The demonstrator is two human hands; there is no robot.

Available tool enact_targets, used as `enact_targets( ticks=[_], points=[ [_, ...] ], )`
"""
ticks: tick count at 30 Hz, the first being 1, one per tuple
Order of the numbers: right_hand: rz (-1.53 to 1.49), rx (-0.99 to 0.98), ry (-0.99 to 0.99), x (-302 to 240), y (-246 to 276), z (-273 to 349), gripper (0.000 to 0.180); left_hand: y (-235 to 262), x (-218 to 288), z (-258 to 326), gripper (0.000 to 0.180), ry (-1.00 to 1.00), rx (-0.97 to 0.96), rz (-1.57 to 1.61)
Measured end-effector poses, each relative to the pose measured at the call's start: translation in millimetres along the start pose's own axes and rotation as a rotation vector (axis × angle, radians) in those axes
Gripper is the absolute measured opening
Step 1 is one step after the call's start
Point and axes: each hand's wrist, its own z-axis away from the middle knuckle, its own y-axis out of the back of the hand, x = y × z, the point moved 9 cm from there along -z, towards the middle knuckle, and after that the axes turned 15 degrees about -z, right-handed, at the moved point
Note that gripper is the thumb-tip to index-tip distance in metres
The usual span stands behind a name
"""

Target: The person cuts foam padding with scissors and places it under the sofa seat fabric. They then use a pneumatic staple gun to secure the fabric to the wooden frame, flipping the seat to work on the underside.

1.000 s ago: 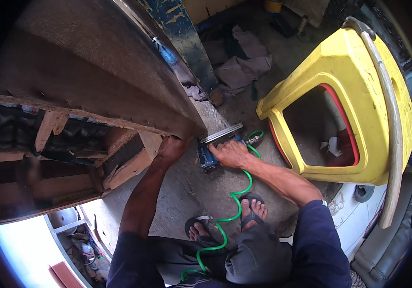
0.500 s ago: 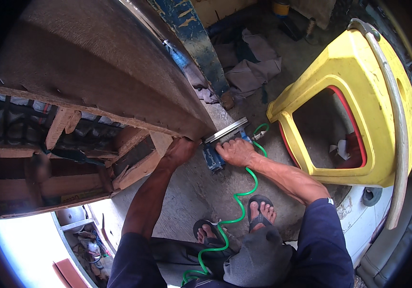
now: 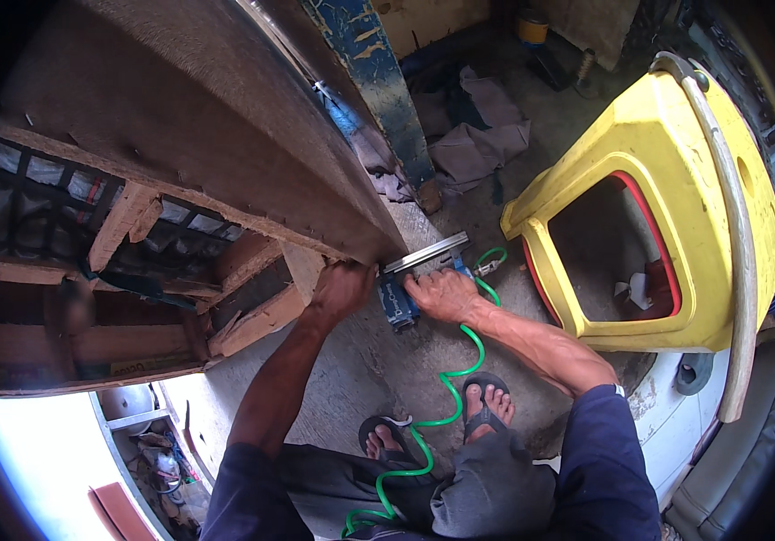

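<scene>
My right hand [image 3: 442,292] is wrapped round a blue air staple gun [image 3: 397,306] with a long silver magazine. A green coiled air hose [image 3: 460,397] joins it at a metal coupling by my wrist. The gun's magazine end is close to the lower corner of a brown leatherette cover [image 3: 225,135]. My left hand [image 3: 345,288] is closed at that corner, pinching the cover's edge against the wooden frame [image 3: 252,221]; its fingertips are partly hidden. Small staples or tacks dot the cover along the frame's edge.
A yellow plastic shell [image 3: 532,212] with a red-rimmed opening stands at right, a curved wooden handle [image 3: 741,270] leaning over it. A worn blue post [image 3: 374,77] rises beyond the cover. Crumpled cloth [image 3: 487,117] lies on the floor behind. My sandalled feet are below the hose.
The view has shifted slightly. Both hands keep their grips near the cover's corner, and the staple gun stays beside it with little visible movement.
</scene>
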Motion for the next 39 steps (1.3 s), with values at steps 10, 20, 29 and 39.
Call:
enact_targets(
  ticks=[10,20,29,39],
  points=[
    [-0.016,-0.018,0.064,-15.1,26.0,-4.3,0.034,59.6,1.6,5.9,0.013,-0.128,0.181,0.103],
    [0.044,0.108,0.092,-21.0,41.0,-10.4,0.033,56.2,-4.8,4.7,0.019,-0.210,0.077,0.033],
    [0.079,0.143,0.126,-32.4,65.2,-14.9,0.031,60.4,-0.3,3.3,0.020,-0.176,0.029,0.020],
    [0.096,0.178,0.145,-35.3,80.4,-17.9,0.033,88.8,1.6,15.0,0.018,0.028,0.181,0.103]
  ],
)
